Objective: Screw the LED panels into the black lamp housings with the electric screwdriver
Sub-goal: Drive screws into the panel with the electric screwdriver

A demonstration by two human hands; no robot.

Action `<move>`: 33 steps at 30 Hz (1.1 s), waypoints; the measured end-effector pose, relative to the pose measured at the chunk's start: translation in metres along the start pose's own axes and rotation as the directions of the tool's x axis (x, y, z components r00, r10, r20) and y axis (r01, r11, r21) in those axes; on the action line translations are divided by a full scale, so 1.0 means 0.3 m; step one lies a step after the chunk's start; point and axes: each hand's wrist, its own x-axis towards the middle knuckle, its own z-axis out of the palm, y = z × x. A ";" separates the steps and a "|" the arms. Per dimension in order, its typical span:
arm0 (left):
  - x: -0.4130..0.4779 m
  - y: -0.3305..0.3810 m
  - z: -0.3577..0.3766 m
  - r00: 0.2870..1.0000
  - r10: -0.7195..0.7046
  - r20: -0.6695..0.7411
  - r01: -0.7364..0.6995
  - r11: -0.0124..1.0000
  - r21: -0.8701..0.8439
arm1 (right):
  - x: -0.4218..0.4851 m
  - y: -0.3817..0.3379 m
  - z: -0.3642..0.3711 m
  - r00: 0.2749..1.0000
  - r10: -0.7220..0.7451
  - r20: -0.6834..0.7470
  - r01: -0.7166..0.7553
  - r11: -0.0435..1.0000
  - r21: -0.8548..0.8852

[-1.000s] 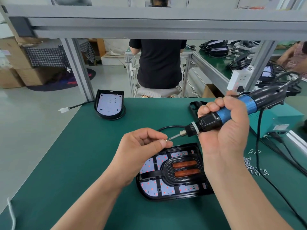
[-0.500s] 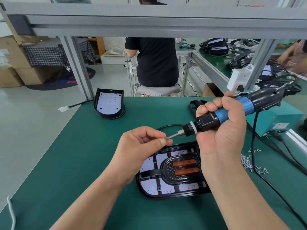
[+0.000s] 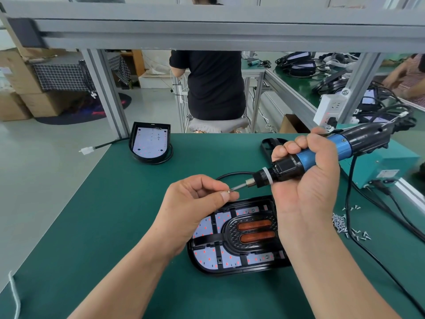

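The green-topped bench [image 3: 110, 226] carries a black lamp housing [image 3: 230, 271] near its middle, lying flat with its LED panel [image 3: 204, 226] facing up; a second housing [image 3: 149, 141] sits at the far left edge, well apart, a loop of black cable [image 3: 171, 153] showing beneath it; loose screws [image 3: 340, 223] lie scattered to the right, a black cord [image 3: 377, 264] running past them; a teal box [image 3: 391, 164] stands beyond; a white cord [image 3: 15, 293] rests at the near left corner.

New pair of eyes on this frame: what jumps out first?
Centre frame, the right hand grips the electric screwdriver, tilted down-left, while the left hand pinches a screw at its bit tip. Just below lies the black lamp housing with its red-dotted LED panel on the green mat. Loose screws are scattered to its right.
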 end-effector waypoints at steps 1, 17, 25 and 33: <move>0.000 0.000 0.000 1.000 -0.003 -0.001 0.003 1.000 0.003 | -0.001 0.001 0.000 1.000 0.000 0.002 0.000 1.000 -0.003; -0.001 -0.015 -0.003 0.994 0.097 -0.054 -0.077 0.951 0.301 | -0.042 0.022 -0.023 0.992 -0.079 -0.099 0.057 0.977 -0.204; -0.004 -0.013 0.004 0.998 0.064 0.022 -0.068 0.959 0.276 | -0.019 0.009 -0.060 0.983 -0.007 -0.182 -0.021 0.988 -0.151; -0.003 -0.009 0.003 0.998 0.055 0.031 -0.061 0.970 0.235 | 0.011 -0.024 -0.057 0.986 0.005 -0.170 -0.015 0.998 -0.057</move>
